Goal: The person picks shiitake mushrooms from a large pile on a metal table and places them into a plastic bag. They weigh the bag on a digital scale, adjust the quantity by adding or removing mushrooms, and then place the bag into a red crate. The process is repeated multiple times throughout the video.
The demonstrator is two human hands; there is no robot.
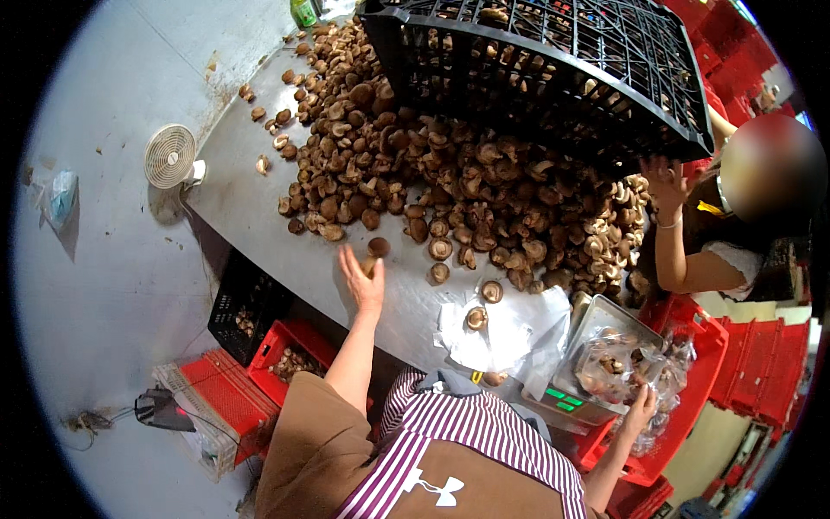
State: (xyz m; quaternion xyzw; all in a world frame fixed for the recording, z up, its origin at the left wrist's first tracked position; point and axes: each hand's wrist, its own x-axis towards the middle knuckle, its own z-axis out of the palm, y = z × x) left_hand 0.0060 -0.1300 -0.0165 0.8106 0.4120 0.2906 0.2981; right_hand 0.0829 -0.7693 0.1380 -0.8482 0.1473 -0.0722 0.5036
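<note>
My left hand [361,284] is over the metal table [251,173], its thumb and fingers around the stem of a brown shiitake mushroom [378,247]. A large heap of shiitake mushrooms [346,147] spreads across the table beyond it. On the right, my right hand [641,406] grips the edge of a clear plastic bag [605,368] with mushrooms inside. That bag rests on a scale [566,400] with a lit green display. Between my hands lies a stack of clear plastic bags [510,333], with two mushrooms on top.
A black plastic crate [536,69] leans over the heap at the back. A co-worker's hand [666,186] is raised beside it. Right of the scale stands a red crate [713,363] with bagged mushrooms; more crates [294,342] stand at lower left. A fan [170,156] is at the table's left corner.
</note>
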